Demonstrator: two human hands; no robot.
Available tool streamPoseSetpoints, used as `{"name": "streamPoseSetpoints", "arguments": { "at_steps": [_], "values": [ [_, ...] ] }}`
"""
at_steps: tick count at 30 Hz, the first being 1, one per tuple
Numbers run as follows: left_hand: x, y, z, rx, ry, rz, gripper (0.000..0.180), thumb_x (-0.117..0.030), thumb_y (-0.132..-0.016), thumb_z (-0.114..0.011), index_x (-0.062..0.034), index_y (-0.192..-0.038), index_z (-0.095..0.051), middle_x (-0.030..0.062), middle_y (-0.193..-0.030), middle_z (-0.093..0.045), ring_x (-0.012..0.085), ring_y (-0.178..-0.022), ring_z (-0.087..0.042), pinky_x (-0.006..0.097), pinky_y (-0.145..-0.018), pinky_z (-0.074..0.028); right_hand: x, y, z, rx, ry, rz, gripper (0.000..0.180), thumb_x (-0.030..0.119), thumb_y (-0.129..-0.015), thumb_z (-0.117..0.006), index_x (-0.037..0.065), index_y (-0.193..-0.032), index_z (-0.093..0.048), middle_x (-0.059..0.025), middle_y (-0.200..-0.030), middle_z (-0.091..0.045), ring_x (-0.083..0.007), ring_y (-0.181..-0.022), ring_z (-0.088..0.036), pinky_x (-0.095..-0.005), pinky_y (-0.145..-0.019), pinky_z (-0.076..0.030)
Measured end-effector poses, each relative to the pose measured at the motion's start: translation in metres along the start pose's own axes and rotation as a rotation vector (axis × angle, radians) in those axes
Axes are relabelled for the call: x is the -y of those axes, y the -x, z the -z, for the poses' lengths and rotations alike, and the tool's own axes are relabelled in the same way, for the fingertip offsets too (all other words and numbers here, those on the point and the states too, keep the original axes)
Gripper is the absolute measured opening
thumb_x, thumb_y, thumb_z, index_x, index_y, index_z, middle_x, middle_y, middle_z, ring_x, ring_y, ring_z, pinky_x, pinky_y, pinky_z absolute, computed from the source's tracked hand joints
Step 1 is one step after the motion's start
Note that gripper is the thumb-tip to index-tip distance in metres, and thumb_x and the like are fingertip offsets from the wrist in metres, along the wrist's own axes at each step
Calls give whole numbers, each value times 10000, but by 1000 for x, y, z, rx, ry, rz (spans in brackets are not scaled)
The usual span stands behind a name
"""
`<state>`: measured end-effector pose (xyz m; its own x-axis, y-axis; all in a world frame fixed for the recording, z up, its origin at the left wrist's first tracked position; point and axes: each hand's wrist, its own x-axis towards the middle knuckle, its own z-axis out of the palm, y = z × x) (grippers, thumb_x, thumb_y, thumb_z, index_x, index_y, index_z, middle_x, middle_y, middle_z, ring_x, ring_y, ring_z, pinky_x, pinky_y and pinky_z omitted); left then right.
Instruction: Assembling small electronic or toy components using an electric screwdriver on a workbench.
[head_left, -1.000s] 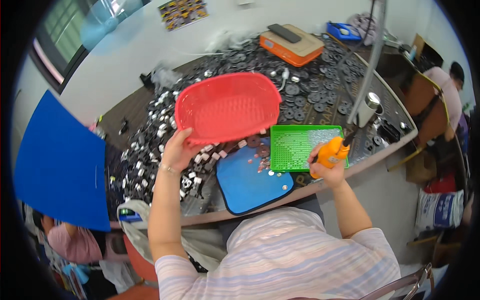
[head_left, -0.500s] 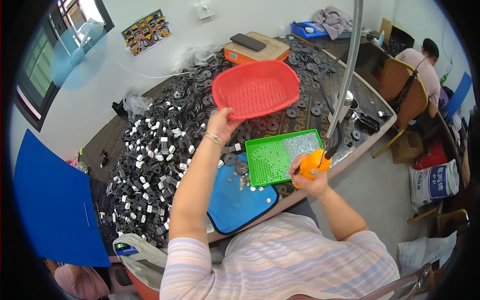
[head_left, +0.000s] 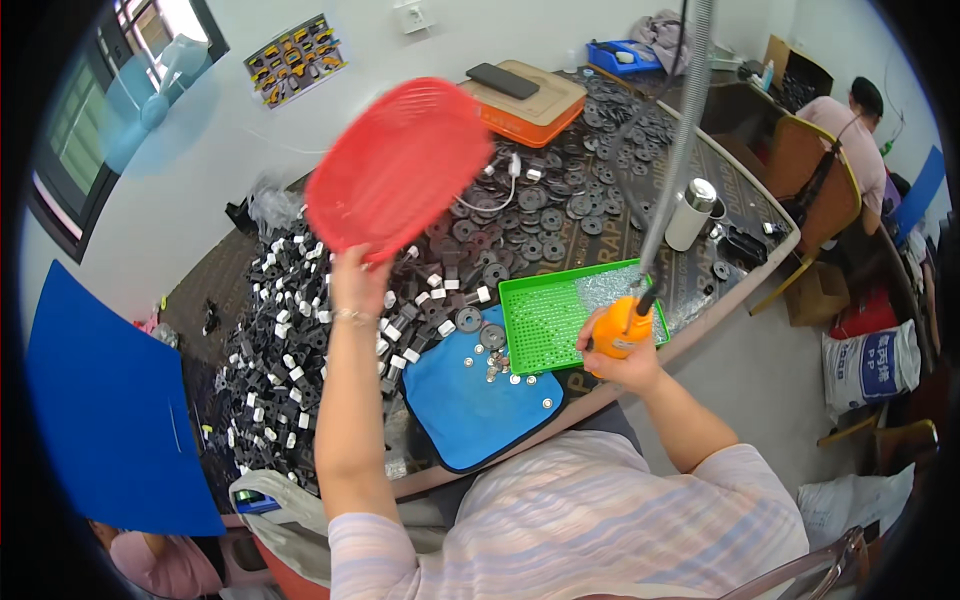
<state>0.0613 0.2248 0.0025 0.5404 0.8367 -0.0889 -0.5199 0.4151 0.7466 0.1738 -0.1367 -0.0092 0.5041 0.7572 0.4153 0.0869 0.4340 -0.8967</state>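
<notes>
My left hand is closed on the near rim of an empty red plastic basket, held up and tilted above the left side of the table. An orange electric screwdriver is wrapped in the fingers of my right hand, and a dark cable leads up from it. Just left of the tool lies a green tray with a perforated floor; small silvery screws are heaped in its far right part. Beside the tray, small round metal pieces rest on a blue mat.
Black parts with white ends are piled at the left. Black discs spread across the far middle. A flexible metal hose hangs near a flask. At the back sits an orange box. Another person sits far right.
My left hand has swung the red basket leftward and tilted it more, uncovering discs and a white cable. My right hand stays by the green tray with the screwdriver.
</notes>
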Motion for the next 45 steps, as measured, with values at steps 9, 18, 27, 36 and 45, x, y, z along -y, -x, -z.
{"name": "streamPoseSetpoints", "arguments": {
  "at_steps": [9,18,27,36,45],
  "values": [
    [-26,67,20,-84,300,-207,392,67,-763,-441,129,-1149,-437,215,-1159,-533,345,-1047,-554,438,-965,-470,7,-18,19,67,-325,-287,741,558,-786,-564,60,-1310,-401,-174,-1254,-504,-309,-1071,-560,-427,-934,-424],
    [9,89,24,8,476,-166,428,48,-765,-433,131,-1184,-404,222,-1195,-510,360,-1094,-526,425,-981,-462,-36,-174,83,122,777,-234,429,203,-797,-643,53,-1183,-530,-113,-1184,-520,-248,-1071,-546,-348,-891,-460],
    [10,85,55,194,715,-99,502,57,-730,-460,84,-1229,-419,217,-1235,-499,390,-1128,-502,385,-967,-477,-131,-256,117,297,1664,177,404,32,-713,-570,90,-1113,-585,-104,-1258,-495,-286,-1143,-481,-374,-908,-443],
    [3,89,56,161,783,-54,520,81,-723,-483,40,-1240,-436,182,-1223,-499,374,-1136,-480,334,-881,-538,-122,-298,87,215,1344,231,222,117,-769,-561,90,-989,-554,-139,-936,-555,-310,-904,-576,-399,-758,-477],
    [-4,86,67,204,833,-82,516,78,-744,-456,27,-1256,-432,190,-1289,-451,367,-1168,-460,350,-899,-527,-128,-325,61,16,1517,14,269,251,-785,-635,82,-994,-641,-163,-1021,-564,-319,-897,-605,-417,-758,-491]
  ]
}}
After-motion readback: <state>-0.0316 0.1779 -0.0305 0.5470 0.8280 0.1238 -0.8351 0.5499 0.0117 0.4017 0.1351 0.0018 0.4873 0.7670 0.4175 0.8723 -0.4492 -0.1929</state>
